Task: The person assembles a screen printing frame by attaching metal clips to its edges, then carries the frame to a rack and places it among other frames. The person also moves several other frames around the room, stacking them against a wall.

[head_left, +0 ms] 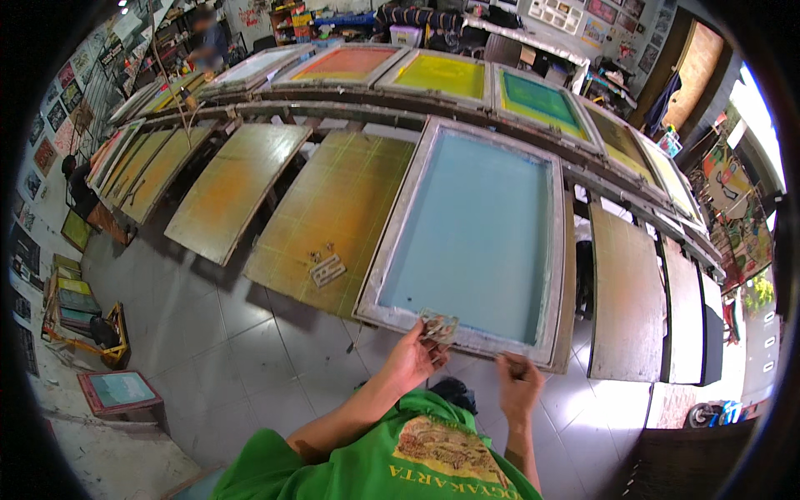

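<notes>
The left hand (419, 352) has a small pale flat piece (440, 326) pinched in its fingers above the near edge of the blue-meshed screen frame (402, 218), while the right hand (520, 382) is curled by the frame's near right corner, and whether it grips anything I cannot tell. The piece looks light, stiff and thin, so an edge pinch should suit it. The frame, stretching away beyond both hands, seems rigid but awkwardly broad, best taken by its side bars, since the taut mesh (471, 225) could be easily damaged.
</notes>
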Demonstrator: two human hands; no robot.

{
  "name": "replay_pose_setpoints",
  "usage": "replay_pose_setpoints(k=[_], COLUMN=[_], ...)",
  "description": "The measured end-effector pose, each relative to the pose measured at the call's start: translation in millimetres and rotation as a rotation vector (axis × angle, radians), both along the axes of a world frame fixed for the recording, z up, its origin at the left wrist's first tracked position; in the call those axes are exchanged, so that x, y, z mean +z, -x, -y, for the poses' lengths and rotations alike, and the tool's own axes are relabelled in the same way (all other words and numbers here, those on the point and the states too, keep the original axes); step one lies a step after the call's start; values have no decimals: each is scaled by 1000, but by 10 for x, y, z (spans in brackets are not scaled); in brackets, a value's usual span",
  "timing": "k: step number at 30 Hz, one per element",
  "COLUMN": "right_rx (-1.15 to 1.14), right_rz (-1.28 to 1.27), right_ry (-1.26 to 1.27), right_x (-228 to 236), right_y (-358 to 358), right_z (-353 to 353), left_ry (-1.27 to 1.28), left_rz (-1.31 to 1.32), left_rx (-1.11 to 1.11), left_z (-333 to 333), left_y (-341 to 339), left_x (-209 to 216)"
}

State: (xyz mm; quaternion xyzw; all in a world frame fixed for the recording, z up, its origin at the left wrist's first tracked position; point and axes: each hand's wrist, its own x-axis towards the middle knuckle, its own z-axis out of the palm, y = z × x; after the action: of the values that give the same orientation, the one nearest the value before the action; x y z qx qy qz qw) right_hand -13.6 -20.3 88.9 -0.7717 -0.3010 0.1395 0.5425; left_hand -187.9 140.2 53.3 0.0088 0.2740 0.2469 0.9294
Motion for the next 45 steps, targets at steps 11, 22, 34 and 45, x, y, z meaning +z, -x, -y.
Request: replay_pose_setpoints(k=[11, 22, 34, 45], right_rx=[103, 231, 300, 157], right_rz=[350, 527, 504, 387], right_ry=[352, 495, 567, 444], right_x=[72, -281, -385, -460], right_y=[91, 247, 232, 273], right_z=[-423, -651, -696, -670], left_ry=[-57, -982, -1197, -1170], left_rz=[-126, -1409, -1774, -1824], left_rx=[294, 181, 75, -50], left_z=[-188, -2027, -2302, -2853], left_y=[528, 1466, 1463, 1740], left_x=[-276, -114, -415, -577])
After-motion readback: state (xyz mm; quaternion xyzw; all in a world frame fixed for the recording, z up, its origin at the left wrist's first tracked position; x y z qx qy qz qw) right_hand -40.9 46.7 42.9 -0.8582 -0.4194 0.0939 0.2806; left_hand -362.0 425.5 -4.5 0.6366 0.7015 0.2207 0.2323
